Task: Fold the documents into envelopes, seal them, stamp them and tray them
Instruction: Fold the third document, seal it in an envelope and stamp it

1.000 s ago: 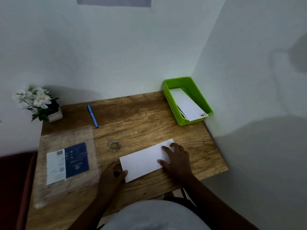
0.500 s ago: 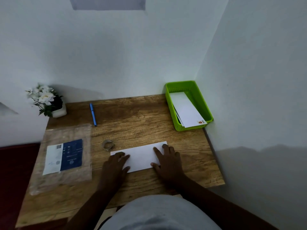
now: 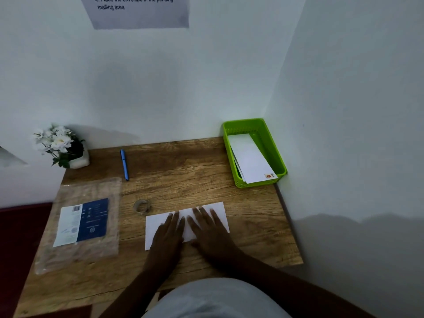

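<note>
Both palms flat, fingers spread, nothing gripped: my left hand [image 3: 168,235] and right hand [image 3: 210,232] press the white envelope [image 3: 220,213] at desk [image 3: 183,175] centre (sealing, probably; blurry). Press evenly along the flap; green tray [image 3: 276,157] comes later.

A white paper notice [image 3: 140,12] taped to the pale wall above the wooden counter [image 3: 183,171] carries the only legible print; its lower lines read "4. Place the envelope in the pending mailing area", and the lines above are cut off by the top edge. The clear plastic packet [image 3: 78,226] lying at the left of the counter holds a white and dark blue label [image 3: 81,222] with a barcode near its top and rows of small print, all too blurred to read. A small red stamp [image 3: 269,175] sits on the corner of the top white envelope [image 3: 250,158] in the green plastic tray [image 3: 275,148]; its design cannot be made out.
</note>
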